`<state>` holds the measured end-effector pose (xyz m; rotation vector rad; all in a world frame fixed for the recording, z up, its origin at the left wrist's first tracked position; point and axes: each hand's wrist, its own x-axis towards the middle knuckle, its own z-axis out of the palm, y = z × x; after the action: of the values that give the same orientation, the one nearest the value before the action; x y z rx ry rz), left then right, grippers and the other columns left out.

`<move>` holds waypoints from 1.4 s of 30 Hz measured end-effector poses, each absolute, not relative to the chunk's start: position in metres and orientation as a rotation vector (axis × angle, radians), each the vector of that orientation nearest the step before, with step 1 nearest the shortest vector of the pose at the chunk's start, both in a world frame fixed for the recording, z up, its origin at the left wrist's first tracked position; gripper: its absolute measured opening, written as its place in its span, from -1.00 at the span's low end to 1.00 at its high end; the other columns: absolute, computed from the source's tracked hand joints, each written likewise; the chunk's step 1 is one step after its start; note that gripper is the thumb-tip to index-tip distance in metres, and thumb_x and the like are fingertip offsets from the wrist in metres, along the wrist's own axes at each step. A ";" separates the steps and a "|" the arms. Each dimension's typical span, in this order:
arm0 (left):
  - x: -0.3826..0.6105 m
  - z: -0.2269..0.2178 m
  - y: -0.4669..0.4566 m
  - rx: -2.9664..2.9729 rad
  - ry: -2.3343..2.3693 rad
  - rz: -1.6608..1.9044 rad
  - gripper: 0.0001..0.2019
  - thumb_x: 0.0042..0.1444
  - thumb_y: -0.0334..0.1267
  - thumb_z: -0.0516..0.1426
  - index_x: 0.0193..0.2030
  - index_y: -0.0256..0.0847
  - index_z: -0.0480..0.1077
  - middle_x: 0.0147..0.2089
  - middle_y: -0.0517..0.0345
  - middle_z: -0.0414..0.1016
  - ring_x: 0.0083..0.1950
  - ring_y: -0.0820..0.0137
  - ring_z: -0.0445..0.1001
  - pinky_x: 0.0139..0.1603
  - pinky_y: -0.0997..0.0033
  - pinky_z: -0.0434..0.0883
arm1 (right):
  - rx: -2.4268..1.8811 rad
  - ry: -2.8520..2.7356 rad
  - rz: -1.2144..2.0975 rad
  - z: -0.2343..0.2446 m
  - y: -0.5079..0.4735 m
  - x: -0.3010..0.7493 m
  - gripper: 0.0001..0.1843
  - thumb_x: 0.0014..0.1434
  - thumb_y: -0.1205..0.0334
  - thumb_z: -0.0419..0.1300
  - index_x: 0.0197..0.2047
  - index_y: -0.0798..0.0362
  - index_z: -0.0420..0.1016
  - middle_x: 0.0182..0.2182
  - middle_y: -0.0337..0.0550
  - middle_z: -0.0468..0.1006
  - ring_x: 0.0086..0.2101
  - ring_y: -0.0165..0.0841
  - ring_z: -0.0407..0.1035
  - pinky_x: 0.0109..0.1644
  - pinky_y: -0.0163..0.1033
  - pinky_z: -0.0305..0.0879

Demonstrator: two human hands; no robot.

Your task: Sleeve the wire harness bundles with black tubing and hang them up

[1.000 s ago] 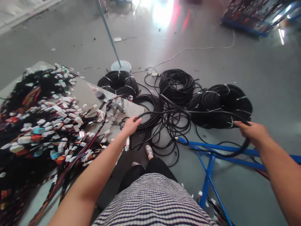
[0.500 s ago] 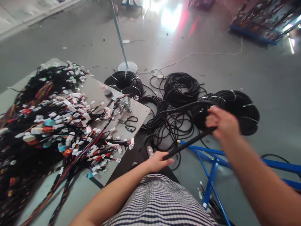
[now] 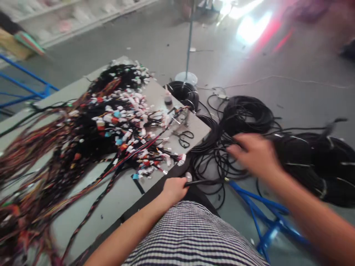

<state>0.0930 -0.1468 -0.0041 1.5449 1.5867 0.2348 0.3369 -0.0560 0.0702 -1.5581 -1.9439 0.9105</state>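
Observation:
My left hand (image 3: 174, 190) is shut on a black sheathed cable (image 3: 205, 181) close to my striped top (image 3: 191, 236), beside the table's near corner. The cable's short visible length ends in a small metal tip near a blue metal frame (image 3: 270, 225). My right hand (image 3: 255, 153) is blurred, with its fingers spread above a tangle of loose black cable (image 3: 219, 162), and nothing shows in it. Black cable coils (image 3: 246, 114) lie beyond and under that hand.
A grey table (image 3: 198, 127) bears a large heap of wire harnesses with white connectors (image 3: 119, 125), black scissors (image 3: 183, 138) and a small bottle (image 3: 168, 99). A pole on a round base (image 3: 188, 77) stands behind it. A thin white cable (image 3: 277, 77) crosses the floor.
My right hand has let go of the black cable and moved away from it. My left hand keeps hold near my body. The view has swung left, bringing more table into sight.

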 end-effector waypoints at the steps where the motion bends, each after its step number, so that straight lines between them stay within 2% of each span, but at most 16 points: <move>1: 0.093 0.005 -0.139 1.549 1.566 0.299 -0.83 -0.10 -0.14 0.25 -0.54 -0.12 0.37 -0.60 0.17 0.29 -0.47 0.28 0.38 -0.30 0.33 0.32 | -1.470 -2.077 0.992 0.065 -0.065 0.310 -0.51 0.02 -0.06 0.37 -0.09 0.11 0.57 -0.27 -0.11 0.58 -0.31 -0.35 0.43 -0.25 -0.32 0.39; 3: 0.079 0.019 -0.133 1.479 1.475 0.390 -0.79 -0.09 -0.09 0.26 -0.53 -0.14 0.37 -0.59 0.18 0.30 -0.49 0.34 0.33 -0.38 0.41 0.28 | -1.318 -2.342 1.182 0.057 -0.082 0.272 -0.51 0.02 0.01 0.38 0.00 0.03 0.57 -0.28 -0.11 0.61 -0.31 -0.29 0.47 -0.23 -0.31 0.37; 6: 0.044 0.027 -0.140 1.198 1.216 0.381 -0.61 0.00 0.12 0.18 -0.52 -0.19 0.34 -0.61 0.24 0.22 -0.58 0.46 0.17 -0.53 0.49 0.13 | -1.205 -2.546 1.370 0.049 -0.088 0.256 -0.62 0.21 0.01 0.18 0.04 -0.06 0.57 -0.21 -0.11 0.62 -0.27 -0.24 0.50 -0.17 -0.26 0.36; 9: 0.018 0.024 -0.142 0.909 1.059 0.456 -0.45 0.06 0.31 0.04 -0.54 -0.20 0.25 -0.66 0.29 0.10 -0.63 0.54 0.02 -0.60 0.51 0.00 | -1.199 -2.492 1.391 0.049 -0.067 0.264 -0.61 0.22 -0.04 0.13 -0.01 -0.08 0.60 -0.14 -0.11 0.60 -0.18 -0.18 0.50 -0.06 -0.19 0.36; 11: 0.011 0.017 -0.131 0.789 1.128 0.600 -0.43 0.04 0.35 0.03 -0.53 -0.20 0.21 -0.67 0.31 0.08 -0.65 0.56 0.00 -0.63 0.52 -0.03 | -1.214 -2.426 1.385 0.048 -0.047 0.265 -0.59 0.22 -0.07 0.12 0.01 -0.07 0.59 -0.10 -0.11 0.59 -0.13 -0.16 0.48 0.00 -0.16 0.35; 13: 0.012 0.010 -0.112 0.641 1.243 0.758 -0.42 0.03 0.38 0.01 -0.44 -0.20 0.26 -0.67 0.32 0.13 -0.68 0.57 0.01 -0.66 0.53 -0.02 | -1.216 -2.366 1.394 0.045 -0.028 0.261 -0.57 0.23 -0.08 0.11 0.03 -0.06 0.58 -0.07 -0.11 0.57 -0.11 -0.17 0.47 0.03 -0.15 0.33; 16: 0.025 0.005 -0.079 0.492 1.255 0.875 -0.33 0.03 0.42 -0.05 -0.17 -0.22 0.34 -0.59 0.29 0.28 -0.71 0.56 0.09 -0.68 0.54 0.05 | -1.207 -2.317 1.410 0.036 -0.003 0.255 -0.56 0.24 -0.10 0.10 0.02 -0.06 0.57 -0.10 -0.11 0.58 -0.15 -0.21 0.47 -0.01 -0.18 0.33; 18: 0.041 0.005 -0.055 0.556 1.218 0.872 -0.33 0.02 0.38 0.02 -0.10 -0.25 0.36 -0.54 0.25 0.34 -0.68 0.56 0.17 -0.66 0.55 0.10 | -1.208 -2.314 1.392 0.029 0.014 0.255 -0.57 0.24 -0.12 0.11 -0.01 -0.04 0.59 -0.16 -0.10 0.59 -0.20 -0.23 0.46 -0.05 -0.20 0.34; 22: 0.065 0.006 0.003 0.876 1.255 0.845 -0.52 0.12 0.16 0.10 -0.09 -0.25 0.44 -0.47 0.18 0.40 -0.56 0.49 0.31 -0.56 0.52 0.25 | -1.158 -2.286 1.435 0.018 0.065 0.271 -0.59 0.24 -0.06 0.11 -0.04 0.00 0.59 -0.24 -0.10 0.59 -0.26 -0.27 0.45 -0.11 -0.23 0.34; 25: 0.060 -0.010 0.059 1.154 1.373 0.874 -0.63 0.18 -0.03 0.09 0.01 -0.19 0.46 -0.21 0.05 0.52 -0.25 0.34 0.47 -0.25 0.40 0.41 | -1.223 -2.277 1.318 0.006 0.127 0.297 -0.61 0.23 0.00 0.11 -0.03 0.02 0.58 -0.19 -0.08 0.59 -0.21 -0.25 0.46 -0.06 -0.21 0.35; 27: 0.049 -0.031 0.097 1.237 1.648 0.938 -0.67 0.18 -0.09 0.07 -0.02 -0.20 0.47 -0.06 -0.01 0.51 -0.03 0.25 0.45 0.00 0.30 0.38 | -1.425 -2.304 1.087 -0.008 0.175 0.316 -0.62 0.19 0.03 0.14 -0.03 0.03 0.59 -0.13 -0.06 0.58 -0.14 -0.20 0.46 -0.01 -0.18 0.35; 29: 0.038 -0.058 0.128 1.199 1.875 0.857 -0.70 0.19 -0.12 0.04 -0.13 -0.23 0.50 -0.04 -0.05 0.51 0.05 0.20 0.41 0.12 0.24 0.32 | -1.611 -2.382 0.916 -0.027 0.221 0.328 -0.64 0.17 0.06 0.16 -0.05 0.02 0.60 -0.09 -0.06 0.58 -0.11 -0.18 0.46 -0.01 -0.16 0.36; 33: 0.027 -0.101 0.152 0.964 1.711 0.598 -0.59 0.21 0.01 -0.01 -0.33 -0.28 0.49 -0.25 -0.03 0.54 -0.22 0.27 0.49 -0.07 0.27 0.39 | -1.587 -2.560 0.972 -0.068 0.284 0.328 -0.65 0.20 0.08 0.16 -0.01 -0.02 0.59 -0.07 -0.12 0.57 -0.07 -0.19 0.46 0.00 -0.18 0.37; 37: 0.017 -0.112 0.151 0.782 1.476 0.636 -0.45 0.01 0.24 0.14 -0.28 -0.32 0.51 -0.18 -0.04 0.55 -0.29 0.31 0.49 -0.26 0.35 0.39 | -1.328 -2.552 1.178 -0.097 0.316 0.314 -0.65 0.19 0.12 0.17 0.01 0.01 0.57 -0.06 -0.15 0.57 -0.05 -0.23 0.45 0.09 -0.19 0.32; 39: 0.009 -0.111 0.154 0.710 1.364 0.625 -0.46 -0.06 0.20 0.23 -0.24 -0.33 0.52 -0.18 -0.04 0.56 -0.24 0.29 0.50 -0.25 0.37 0.39 | -1.122 -2.558 1.304 -0.104 0.328 0.303 -0.65 0.19 0.16 0.17 0.01 0.02 0.57 -0.07 -0.15 0.57 -0.07 -0.26 0.45 0.10 -0.21 0.31; 42: -0.001 -0.112 0.166 0.606 1.162 0.629 -0.49 -0.08 -0.01 0.31 -0.04 -0.31 0.51 -0.07 -0.06 0.55 -0.09 0.22 0.51 -0.23 0.39 0.39 | -0.806 -2.722 1.387 -0.106 0.339 0.275 -0.68 0.18 0.18 0.17 -0.04 0.08 0.59 -0.16 -0.11 0.60 -0.16 -0.29 0.46 -0.01 -0.26 0.32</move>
<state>-0.0009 0.1658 -0.1119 0.6059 1.1619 0.6291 0.2748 0.3394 -0.1064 -0.8061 -2.7216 1.3866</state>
